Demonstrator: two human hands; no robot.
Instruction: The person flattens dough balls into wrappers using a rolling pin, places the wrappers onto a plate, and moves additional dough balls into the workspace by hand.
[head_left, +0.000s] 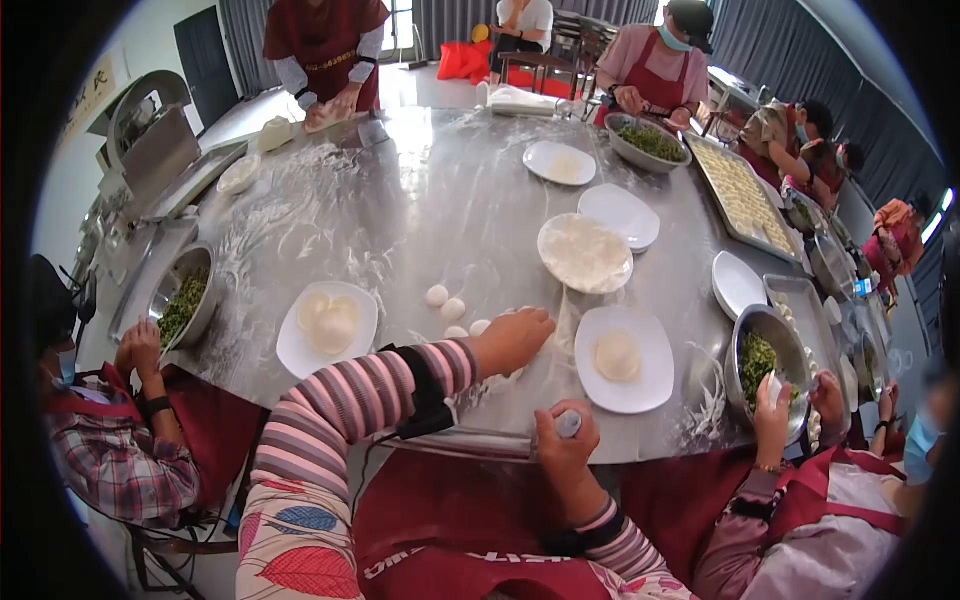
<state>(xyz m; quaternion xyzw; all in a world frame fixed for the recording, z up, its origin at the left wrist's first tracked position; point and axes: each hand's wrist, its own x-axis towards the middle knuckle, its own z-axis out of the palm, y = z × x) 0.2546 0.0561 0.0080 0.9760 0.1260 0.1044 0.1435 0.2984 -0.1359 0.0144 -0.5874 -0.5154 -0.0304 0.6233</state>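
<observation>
Palm down over the steel table, my left hand (515, 342) has its fingers bent and drawn together. Whatever lies under its fingertips is hidden. Beside it are several small white dough balls (453, 309), some partly covered by the hand and sleeve. Near the table's front edge, my right hand (568, 450) is closed round a rolling pin (568, 424), of which only the rounded pale end shows. Just beyond that hand, a white plate (645, 390) carries round dough wrappers (617, 357). Left of my left arm, another white plate (290, 345) bears several wrappers (333, 325).
A plate of flour (585, 255) stands ahead, near stacked plates (630, 210). Bowls of green filling stand at left (205, 300), right (745, 335) and far right (645, 155). A tray of dumplings (740, 195) lies beyond. Several people in red aprons surround the floury table (400, 230).
</observation>
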